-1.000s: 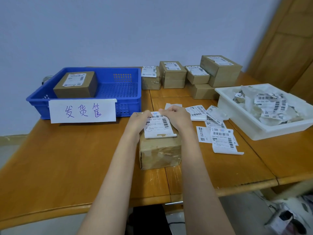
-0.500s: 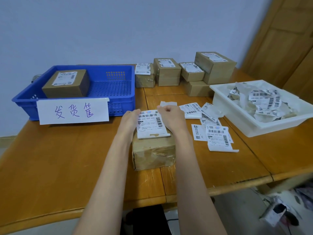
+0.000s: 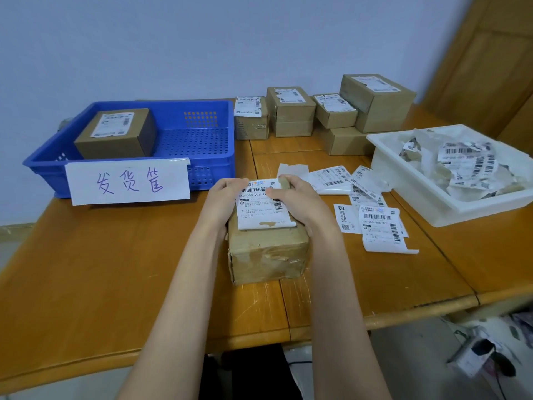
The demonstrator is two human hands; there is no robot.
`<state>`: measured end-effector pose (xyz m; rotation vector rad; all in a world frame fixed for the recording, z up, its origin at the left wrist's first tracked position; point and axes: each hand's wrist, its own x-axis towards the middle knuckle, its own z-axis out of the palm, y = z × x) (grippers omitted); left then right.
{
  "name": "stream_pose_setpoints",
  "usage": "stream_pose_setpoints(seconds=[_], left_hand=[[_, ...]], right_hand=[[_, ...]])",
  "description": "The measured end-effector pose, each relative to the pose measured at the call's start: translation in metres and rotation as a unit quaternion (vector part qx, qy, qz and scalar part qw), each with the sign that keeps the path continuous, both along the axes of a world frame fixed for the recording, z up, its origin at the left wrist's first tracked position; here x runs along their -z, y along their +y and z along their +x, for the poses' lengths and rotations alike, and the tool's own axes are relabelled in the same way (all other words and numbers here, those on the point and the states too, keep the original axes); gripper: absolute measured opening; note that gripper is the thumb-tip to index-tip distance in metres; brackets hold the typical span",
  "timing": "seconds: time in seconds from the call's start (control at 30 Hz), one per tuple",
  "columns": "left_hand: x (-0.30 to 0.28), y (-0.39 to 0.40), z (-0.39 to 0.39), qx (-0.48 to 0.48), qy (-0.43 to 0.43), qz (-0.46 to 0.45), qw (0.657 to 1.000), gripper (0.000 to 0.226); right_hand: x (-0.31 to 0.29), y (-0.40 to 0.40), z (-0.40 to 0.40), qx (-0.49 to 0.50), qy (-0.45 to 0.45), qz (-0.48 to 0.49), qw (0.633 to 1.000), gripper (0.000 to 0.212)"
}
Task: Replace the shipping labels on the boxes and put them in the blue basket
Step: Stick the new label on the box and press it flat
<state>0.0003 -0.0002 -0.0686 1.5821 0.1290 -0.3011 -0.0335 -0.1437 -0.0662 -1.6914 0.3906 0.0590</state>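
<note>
1. My left hand (image 3: 222,202) and right hand (image 3: 300,197) grip a taped cardboard box (image 3: 266,252) on the wooden table (image 3: 115,269), thumbs pressing its white label (image 3: 261,209).
2. Blue perforated basket (image 3: 199,140), behind and to the left: holds one labelled box (image 3: 115,134).
3. Right: loose labels (image 3: 377,226), white bin (image 3: 450,203) of crumpled scraps.
4. Rear: stacked boxes (image 3: 326,111).

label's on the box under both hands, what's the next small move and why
Probably press and smooth the label down toward its near edge. Both the left hand and right hand sit at the far end of the box, while the label's near edge looks slightly lifted, so it seems not fully stuck. Only after that should the box go to the blue basket.
</note>
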Motion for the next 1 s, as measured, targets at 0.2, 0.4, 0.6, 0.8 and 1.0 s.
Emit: stream_pose_setpoints(seconds=[0.2,0.4,0.6,0.8,1.0], left_hand=[[0.005,0.015,-0.011,0.115,-0.015,0.015,0.993,0.08],[0.013,0.024,-0.03,0.152,-0.133,0.069,0.977,0.073],[0.006,0.023,-0.032,0.135,-0.1,0.042,0.985,0.053],[0.005,0.025,-0.035,0.152,-0.095,0.043,0.983,0.056],[0.003,0.033,-0.035,0.244,-0.074,0.087,0.963,0.092]], right_hand=[[0.007,0.001,0.001,0.029,-0.026,0.027,0.999,0.053],[0.01,0.002,-0.005,0.056,-0.082,0.051,0.994,0.047],[0.005,0.0,-0.02,-0.009,-0.068,0.009,0.998,0.064],[0.011,-0.006,-0.036,-0.049,-0.05,0.071,0.995,0.099],[0.017,-0.009,-0.044,-0.094,-0.046,0.152,0.983,0.084]])
